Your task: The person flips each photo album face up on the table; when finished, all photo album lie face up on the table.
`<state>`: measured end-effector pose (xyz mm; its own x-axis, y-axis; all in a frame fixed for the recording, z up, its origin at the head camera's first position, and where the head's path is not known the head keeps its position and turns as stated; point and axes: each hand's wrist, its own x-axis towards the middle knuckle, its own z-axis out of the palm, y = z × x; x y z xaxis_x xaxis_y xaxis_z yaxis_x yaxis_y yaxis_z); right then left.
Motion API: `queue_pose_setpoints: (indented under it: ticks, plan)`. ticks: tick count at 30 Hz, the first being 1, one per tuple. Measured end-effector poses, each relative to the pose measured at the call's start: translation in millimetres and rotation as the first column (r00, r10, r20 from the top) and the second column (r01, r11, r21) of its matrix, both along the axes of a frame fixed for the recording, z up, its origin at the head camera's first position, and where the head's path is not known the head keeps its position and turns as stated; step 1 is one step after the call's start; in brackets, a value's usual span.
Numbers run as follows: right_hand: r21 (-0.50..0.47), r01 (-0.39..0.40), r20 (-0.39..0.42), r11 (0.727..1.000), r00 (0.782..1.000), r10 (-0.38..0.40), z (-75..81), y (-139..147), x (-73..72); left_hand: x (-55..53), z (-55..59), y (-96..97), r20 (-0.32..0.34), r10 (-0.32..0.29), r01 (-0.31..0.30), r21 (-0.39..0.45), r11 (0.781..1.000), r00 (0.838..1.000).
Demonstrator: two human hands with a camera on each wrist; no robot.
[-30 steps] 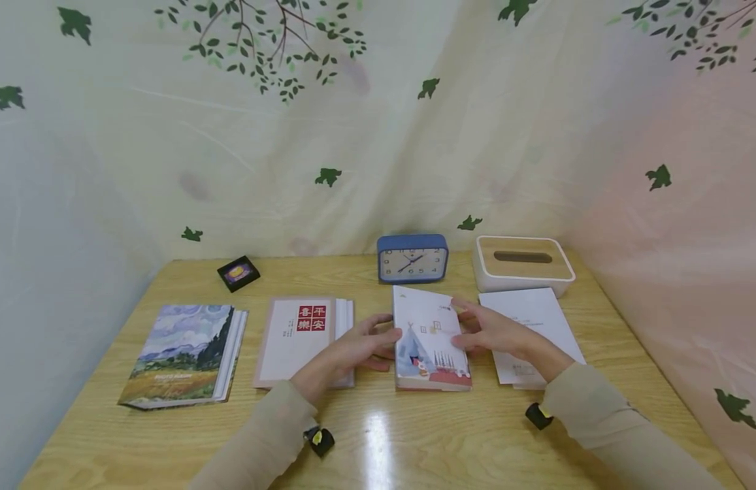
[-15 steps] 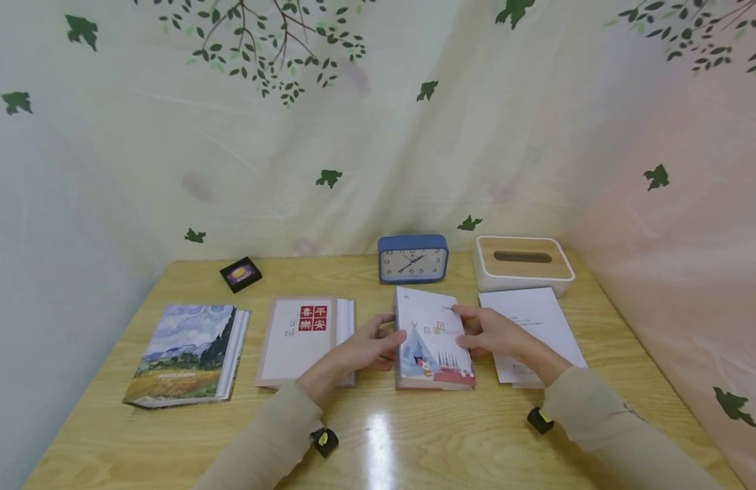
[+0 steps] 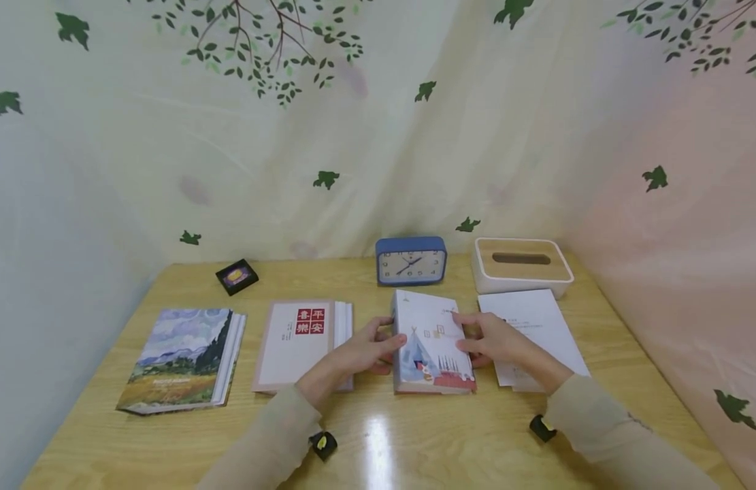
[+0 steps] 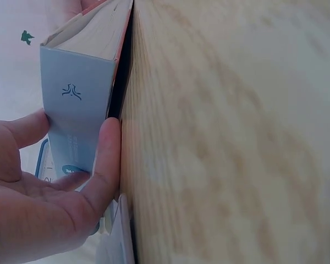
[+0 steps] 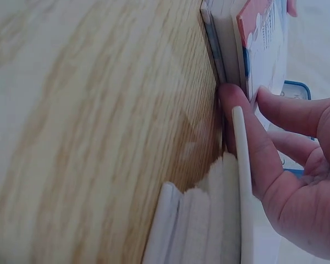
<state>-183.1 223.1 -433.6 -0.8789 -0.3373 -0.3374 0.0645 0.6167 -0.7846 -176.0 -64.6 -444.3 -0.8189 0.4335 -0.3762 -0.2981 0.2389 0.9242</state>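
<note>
A thick book (image 3: pixel 429 344) with a tent drawing on its white cover lies face up on the table, its pale blue spine to the left. My left hand (image 3: pixel 365 347) holds it at the spine; in the left wrist view the thumb is at the cover edge and a fingertip at the lower edge of the spine (image 4: pixel 77 104). On the opposite side my right hand (image 3: pixel 490 338) pinches the page edge, thumb on the cover and a finger low against the pages (image 5: pixel 229 49). The fingers' undersides are partly hidden.
To the left lie a book with red characters (image 3: pixel 294 350) and a landscape-covered photo album (image 3: pixel 178 361). A white book (image 3: pixel 537 327) is partly under the right hand. Behind stand a blue clock (image 3: pixel 411 262), a tissue box (image 3: pixel 523 265) and a small black frame (image 3: pixel 237 276).
The tent-covered book has shifted very slightly to the right, with both hands staying on it. The view has moved a little; the other things stay in place.
</note>
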Motion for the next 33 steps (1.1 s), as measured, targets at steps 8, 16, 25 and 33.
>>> queue_pose_setpoints:
  ticks: [8,16,25,33]
  plan:
    - [-0.069,0.001,0.029,0.998,1.0,0.001,0.0,-3,-1.0,0.1,8.0,-3.9,-0.041,-0.008,0.005,-0.065,0.998,0.999]
    - [-0.076,-0.012,0.032,0.997,0.999,0.015,2.6,-1,2.4,2.7,7.8,-1.6,-0.128,-0.022,0.007,-0.115,0.993,0.992]
    - [-0.078,-0.072,-0.054,0.994,0.996,0.068,15.5,6,3.8,0.0,25.3,-4.9,-0.365,-0.004,-0.082,-0.221,0.972,0.931]
    - [-0.056,-0.131,-0.257,0.99,0.96,0.113,47.5,26,10.5,4.1,53.1,14.3,-0.509,-0.128,-0.005,-0.252,0.968,0.851]
